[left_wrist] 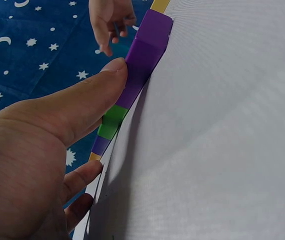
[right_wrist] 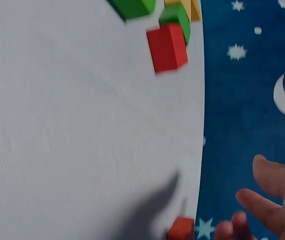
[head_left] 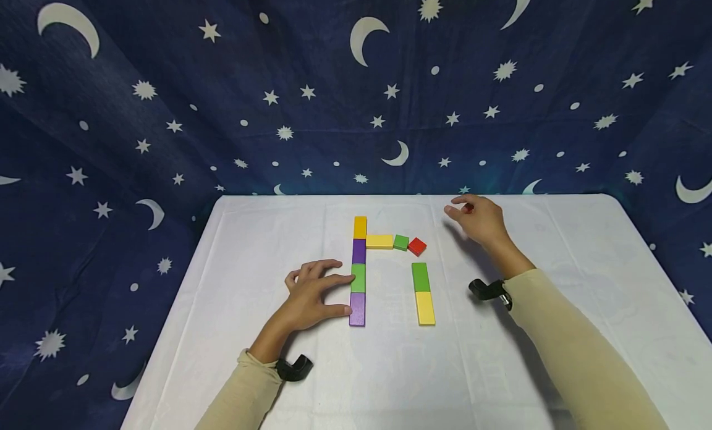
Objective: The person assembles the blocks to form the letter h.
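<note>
My left hand [head_left: 305,301] touches the left side of an upright row of blocks, with thumb and index finger extended against it. The row runs from a light purple block [head_left: 357,310] through a green block [head_left: 358,278] and a dark purple block [head_left: 359,251] to an orange block [head_left: 360,227]. My right hand [head_left: 483,223] hovers near the table's far edge, fingers loosely bent. An orange-red block [right_wrist: 181,228] shows through its thumb-finger gap in the head view. The right wrist view has that block apart from the fingertips; whether it touches the table I cannot tell.
A yellow block [head_left: 379,241], a small green block [head_left: 401,243] and a tilted red block [head_left: 417,246] extend rightward from the row. Below them, a green block [head_left: 420,277] meets a yellow block [head_left: 425,309]. Starry blue cloth [head_left: 334,109] hangs behind the white table [head_left: 222,244].
</note>
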A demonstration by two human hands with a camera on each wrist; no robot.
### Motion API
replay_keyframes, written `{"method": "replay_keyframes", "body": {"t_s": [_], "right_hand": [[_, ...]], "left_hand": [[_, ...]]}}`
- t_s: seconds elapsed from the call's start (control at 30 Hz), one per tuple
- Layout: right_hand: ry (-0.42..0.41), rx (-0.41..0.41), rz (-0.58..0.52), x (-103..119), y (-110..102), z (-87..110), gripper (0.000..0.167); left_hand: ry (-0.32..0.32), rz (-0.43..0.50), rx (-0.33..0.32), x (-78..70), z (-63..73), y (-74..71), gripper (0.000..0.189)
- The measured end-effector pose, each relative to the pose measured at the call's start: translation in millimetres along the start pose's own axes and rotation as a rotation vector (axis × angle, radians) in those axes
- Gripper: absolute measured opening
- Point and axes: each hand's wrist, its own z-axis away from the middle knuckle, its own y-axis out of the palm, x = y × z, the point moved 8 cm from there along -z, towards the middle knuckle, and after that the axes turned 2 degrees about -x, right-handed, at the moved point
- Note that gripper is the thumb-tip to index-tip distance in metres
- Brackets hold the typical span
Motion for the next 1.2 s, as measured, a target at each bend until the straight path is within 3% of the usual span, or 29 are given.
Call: {"method": "replay_keyframes", "body": {"t_s": [0.1,0.43,0.67,0.93,1.2], "right_hand": [[0.037,-0.013,0.029,-8,-8,-3.8,0.048],[0.181,0.069,0.104,-39,-7,-13.7,0.050],[0.140,0.082,0.124,-42,-4,-11.1,0.042],[0.122,0.039,0.052,-44,-3,-10.5,0.034],[0.132,0.050,-0.129,-40,4,-7.2,0.030]], "left_hand": [[0.002,0.000,0.000,0.2,-0.4,0.2,0.063],[0.008,0.004,-0.004,0.2,-1.1,0.5,0.063],[0.008,0.007,-0.001,-1.0,-0.9,0.4,0.063],[0.006,0.004,-0.002,-1.2,-0.4,-0.1,0.063],[0.006,-0.006,-0.009,0.0,0.7,-0.7,0.062]]}}
